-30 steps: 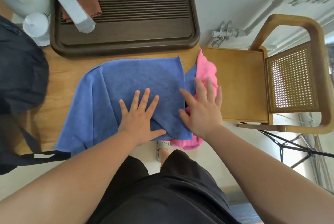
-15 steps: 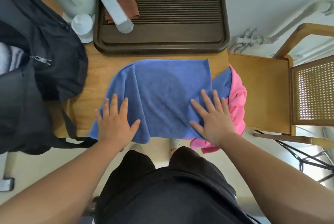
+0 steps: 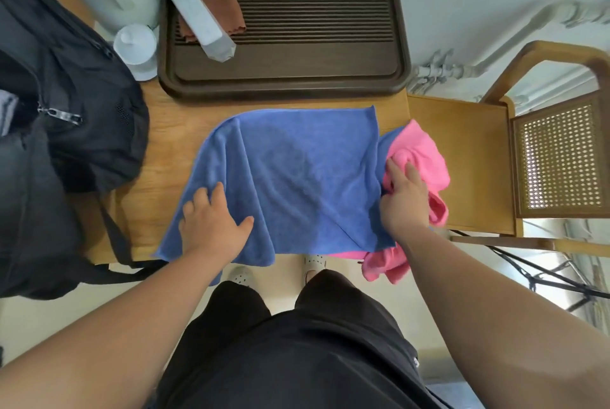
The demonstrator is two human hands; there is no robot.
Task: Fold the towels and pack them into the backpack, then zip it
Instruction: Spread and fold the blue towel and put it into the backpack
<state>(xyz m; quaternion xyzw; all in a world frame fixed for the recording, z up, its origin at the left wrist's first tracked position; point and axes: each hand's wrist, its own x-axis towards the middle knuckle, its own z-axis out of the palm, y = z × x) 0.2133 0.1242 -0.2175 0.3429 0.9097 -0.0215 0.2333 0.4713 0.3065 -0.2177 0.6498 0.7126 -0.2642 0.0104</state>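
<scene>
Left grip (image 3: pixel 213 220): open, palm down on the blue towel (image 3: pixel 297 177), near its left near corner, thumb spread toward the middle. It's in about the same spot as half a second ago, but the fingers (image 3: pixel 201 197) now look a bit bent where they were straight. A second ago it sat mid-towel.

Right grip (image 3: pixel 404 200): it has moved off the flat cloth, right and away from you, to the blue towel's right edge. Your fingers (image 3: pixel 394 171) dip in where blue meets the pink towel (image 3: pixel 425 157). The thumb is hidden, so you can't tell from this view if it pinches anything. Half a second ago it lay flat with its fingers spread.

The blue towel is spread on the wooden surface (image 3: pixel 158 197), its near edge hanging over the front. Its position is unchanged.

The pink towel is bunched at the right edge, partly under the blue one, with one end hanging off the front. It's more heaped round your fingers than before.

The backpack (image 3: pixel 66 151) is on the left, black, with a zip pull (image 3: pixel 59 114) showing, apart from the towels.

A dark tray (image 3: pixel 330 78) is behind the blue towel, and a chair (image 3: pixel 462 161) stands just right of the surface.
</scene>
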